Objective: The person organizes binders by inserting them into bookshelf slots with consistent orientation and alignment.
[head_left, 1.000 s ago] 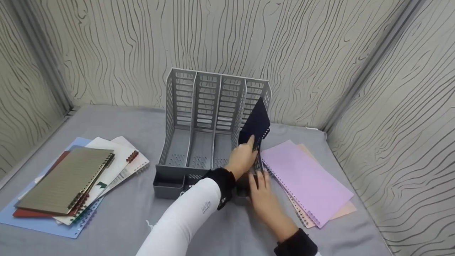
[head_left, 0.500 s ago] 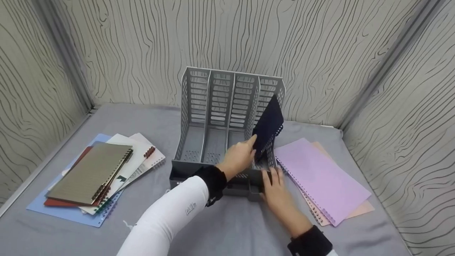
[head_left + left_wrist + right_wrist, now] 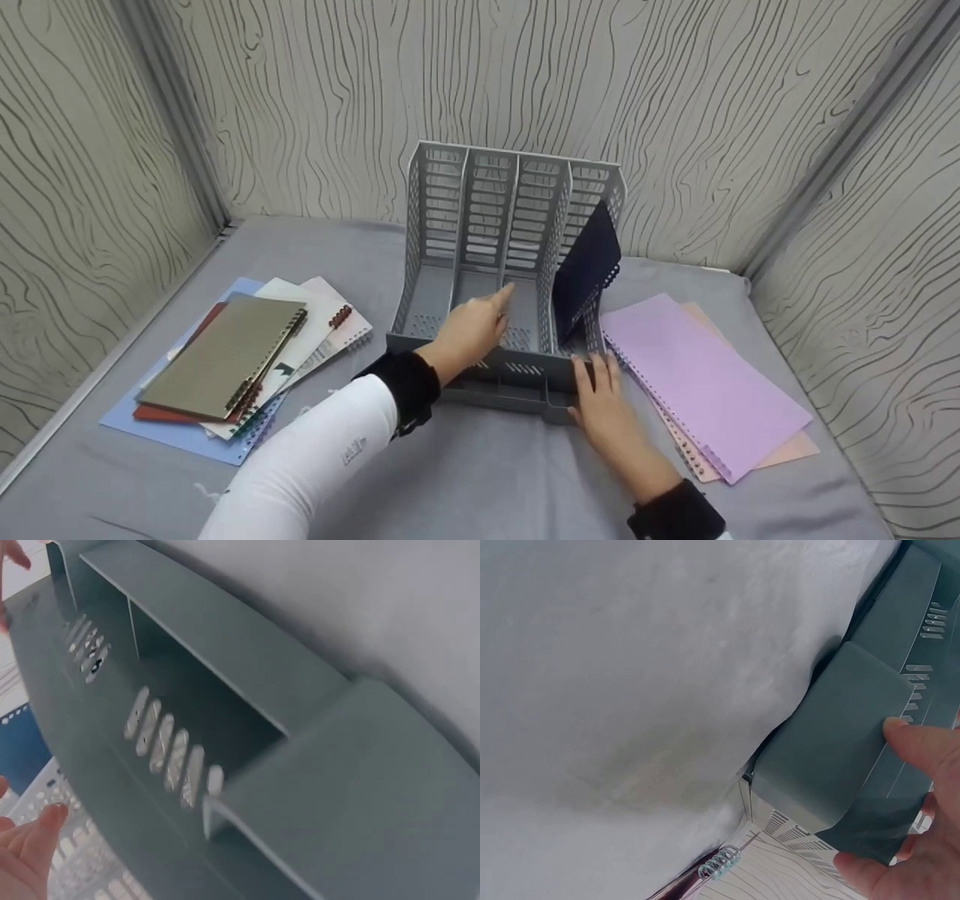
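A grey file organizer [image 3: 491,300] with upright dividers stands in the middle of the table, small trays along its front. A dark navy spiral notebook [image 3: 589,262] leans in its rightmost slot. My left hand [image 3: 472,326] is over the organizer's front left of that notebook, index finger extended, holding nothing. In the left wrist view, its fingertips [image 3: 52,817] show beside the organizer's front panel [image 3: 67,727]. My right hand [image 3: 607,409] grips the organizer's front right corner. The right wrist view shows its thumb [image 3: 915,742] at the edge of the front tray [image 3: 840,735].
On the left lies a fanned stack of notebooks, with an olive-brown notebook [image 3: 229,352] on top and a blue one [image 3: 176,427] at the bottom. To the right, a lilac notebook [image 3: 705,382] overlaps a peach one [image 3: 791,450]. Patterned panels [image 3: 525,75] enclose the table.
My left hand has let go of the navy notebook and drawn away left, leaving it in the slot. The right hand stays at the organizer's corner. The head view has shifted left.
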The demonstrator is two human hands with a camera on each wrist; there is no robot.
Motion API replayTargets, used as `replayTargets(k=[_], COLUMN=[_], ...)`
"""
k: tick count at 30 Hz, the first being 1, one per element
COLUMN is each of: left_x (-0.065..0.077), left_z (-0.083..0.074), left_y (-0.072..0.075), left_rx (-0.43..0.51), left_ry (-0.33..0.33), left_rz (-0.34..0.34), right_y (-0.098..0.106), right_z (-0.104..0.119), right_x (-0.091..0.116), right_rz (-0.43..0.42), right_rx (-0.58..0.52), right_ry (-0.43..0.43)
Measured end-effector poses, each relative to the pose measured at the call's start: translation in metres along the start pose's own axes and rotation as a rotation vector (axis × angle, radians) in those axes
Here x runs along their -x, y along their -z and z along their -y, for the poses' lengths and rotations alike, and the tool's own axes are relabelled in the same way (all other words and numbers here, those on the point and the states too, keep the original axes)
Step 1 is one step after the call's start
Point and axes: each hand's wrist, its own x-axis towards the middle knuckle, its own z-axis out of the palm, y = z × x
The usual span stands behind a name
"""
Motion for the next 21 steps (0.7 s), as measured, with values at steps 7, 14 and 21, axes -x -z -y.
replayTargets(k=[7,14,21], left_x=[0.02,0.036,0.048], left_z=[0.018,0.041,0.062], left_y=[0.02,0.032,0.046], left_rx=[-0.014,-0.02,-0.024], left_ry=[0.002,0.081,0.152], left_rz=[-0.013,-0.059,-0.076], right_y=[-0.001,-0.001,0.0], right_z=[-0.002,-0.003,-0.003], right_x=[0.0,-0.001,-0.002], right_rz=[-0.001,0.02,0.027], right_rx=[-0.006,-0.009,0.014], right_ry=[0.001,0.004,0.012])
